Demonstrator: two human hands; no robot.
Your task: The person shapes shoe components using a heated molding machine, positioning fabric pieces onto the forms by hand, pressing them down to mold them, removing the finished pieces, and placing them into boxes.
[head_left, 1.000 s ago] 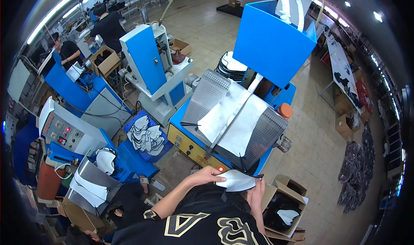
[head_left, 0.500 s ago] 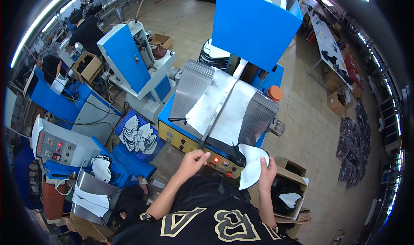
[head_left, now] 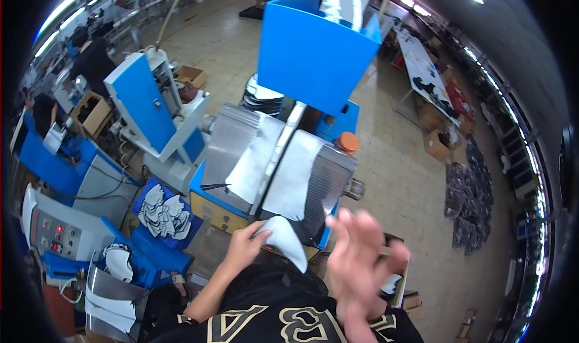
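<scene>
My left hand (head_left: pixel 246 244) pinches the near-left edge of a curved white piece (head_left: pixel 284 239) that looks like a shoe upper part with a dark edge. It hangs over the front of a blue pressing machine (head_left: pixel 313 50). My right hand (head_left: pixel 362 261) is raised right of it, blurred, with fingers spread and nothing in them. On the machine's sloping metal plates (head_left: pixel 226 141) lie a left white piece (head_left: pixel 256 159) and a right white piece (head_left: pixel 292 177), on either side of a narrow central bar (head_left: pixel 282 147).
An orange-capped container (head_left: pixel 347 142) stands at the machine's right. A blue crate (head_left: pixel 161 216) of white pieces is to the left, near another machine's control panel (head_left: pixel 57 231). A carton sits partly behind my right hand. Dark bundles (head_left: pixel 469 192) lie on the floor at right.
The white piece has passed from my right hand to my left and moved left. My right hand has let go, risen and spread. The view has shifted, moving the machine left in the picture.
</scene>
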